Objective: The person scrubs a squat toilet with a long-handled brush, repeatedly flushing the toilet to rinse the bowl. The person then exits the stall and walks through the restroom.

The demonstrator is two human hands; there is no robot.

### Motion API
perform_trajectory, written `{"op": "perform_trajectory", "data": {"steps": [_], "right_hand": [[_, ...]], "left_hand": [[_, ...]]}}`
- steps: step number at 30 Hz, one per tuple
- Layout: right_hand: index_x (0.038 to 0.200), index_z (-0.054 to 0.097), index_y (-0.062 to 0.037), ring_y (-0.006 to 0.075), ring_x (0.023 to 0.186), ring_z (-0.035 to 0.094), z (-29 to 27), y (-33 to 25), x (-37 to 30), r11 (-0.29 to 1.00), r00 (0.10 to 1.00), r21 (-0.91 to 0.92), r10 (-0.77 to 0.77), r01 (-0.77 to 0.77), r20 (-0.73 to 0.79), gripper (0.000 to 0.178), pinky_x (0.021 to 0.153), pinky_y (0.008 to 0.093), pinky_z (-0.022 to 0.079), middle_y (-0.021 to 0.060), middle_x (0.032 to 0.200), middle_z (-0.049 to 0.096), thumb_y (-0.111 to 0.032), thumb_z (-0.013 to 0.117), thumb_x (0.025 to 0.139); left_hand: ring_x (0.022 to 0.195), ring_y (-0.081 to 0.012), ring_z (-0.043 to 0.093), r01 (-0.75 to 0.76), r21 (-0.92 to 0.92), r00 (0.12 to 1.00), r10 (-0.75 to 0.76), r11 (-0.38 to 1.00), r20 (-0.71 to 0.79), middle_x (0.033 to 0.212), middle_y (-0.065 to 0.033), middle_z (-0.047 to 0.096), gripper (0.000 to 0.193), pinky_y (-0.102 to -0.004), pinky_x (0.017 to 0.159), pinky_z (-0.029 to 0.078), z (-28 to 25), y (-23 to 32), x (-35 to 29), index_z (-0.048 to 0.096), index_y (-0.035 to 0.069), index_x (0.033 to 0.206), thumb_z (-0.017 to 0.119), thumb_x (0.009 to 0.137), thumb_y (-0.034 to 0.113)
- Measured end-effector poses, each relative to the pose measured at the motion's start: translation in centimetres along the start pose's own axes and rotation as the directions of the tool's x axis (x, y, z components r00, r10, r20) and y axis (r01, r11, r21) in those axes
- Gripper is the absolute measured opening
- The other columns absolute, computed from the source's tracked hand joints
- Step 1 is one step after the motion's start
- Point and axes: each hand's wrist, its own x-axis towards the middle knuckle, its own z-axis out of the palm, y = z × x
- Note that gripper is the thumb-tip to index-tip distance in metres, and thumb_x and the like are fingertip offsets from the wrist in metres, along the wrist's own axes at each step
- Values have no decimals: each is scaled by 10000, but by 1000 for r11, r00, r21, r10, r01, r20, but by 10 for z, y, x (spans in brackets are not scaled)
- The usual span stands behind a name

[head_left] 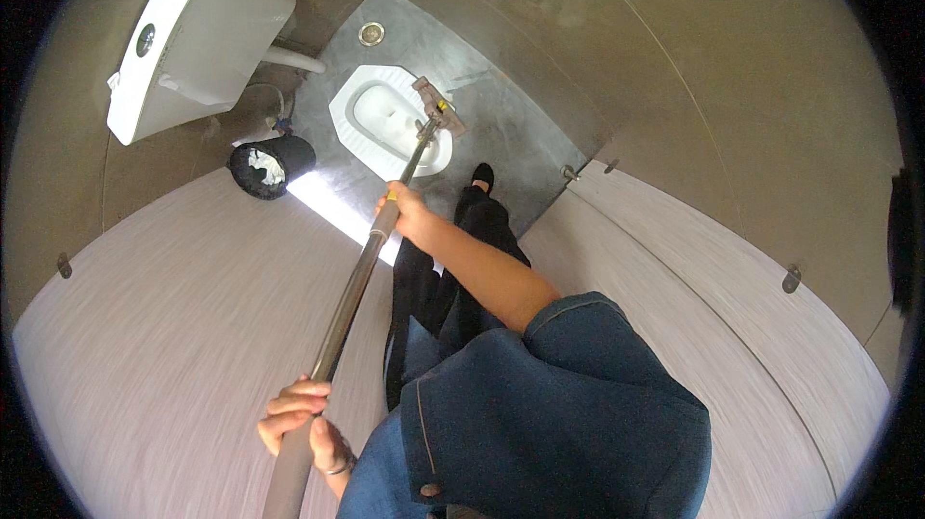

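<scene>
Both of my hands hold a long-handled mop (351, 307) whose metal pole slants from near my body down to the floor. My left hand (303, 425) is wrapped round the grey grip at the upper end. Further down the pole, my right hand (409, 212) is closed round it by a grey sleeve with a yellow band. The flat, brownish mop head (439, 105) lies at the right rim of a white squat toilet (349, 126), partly over it. Its pole crosses the front end of the toilet bowl.
A white cistern (207, 32) hangs on the left wall, with a pipe below. Under it stands a black waste bin (297, 157) holding crumpled paper. A round floor drain (371, 33) lies beyond the toilet. Pale partition panels (173, 346) flank me. My black shoe (483, 177) is on the grey floor (501, 109).
</scene>
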Motion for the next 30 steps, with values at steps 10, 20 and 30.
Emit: {"op": "perform_trajectory", "data": {"steps": [10, 20, 30], "right_hand": [[724, 354, -68, 196, 474, 445, -35, -124, 22, 939, 960, 197, -277, 281, -48, 156, 487, 333, 430, 74, 545, 414, -168, 399, 835], [984, 333, 4, 222, 581, 479, 43, -95, 68, 965, 969, 106, -229, 238, -89, 244, 540, 374, 459, 135, 750, 442, -139, 471, 843], [919, 352, -4, 226, 554, 480, 68, -40, 21, 983, 984, -74, -173, 169, -50, 213, 526, 381, 461, 121, 734, 436, -124, 495, 815]], "left_hand": [[699, -276, 586, 79, -299, 902, 60, 951, 428, 718, -123, 557, 223, -429, 709, 479, 63, -67, 99, 468, 37, 789, 667, 705, 88], [801, -259, 544, 83, -287, 988, -41, 954, 151, 759, -106, 520, 130, -450, 879, 367, 25, -85, 122, 440, 49, 807, 551, 756, 94], [745, -243, 571, -12, -167, 1000, 10, 986, -15, 718, -101, 540, 270, -428, 805, 419, -30, -58, 79, 420, 73, 786, 647, 702, 191]]}}
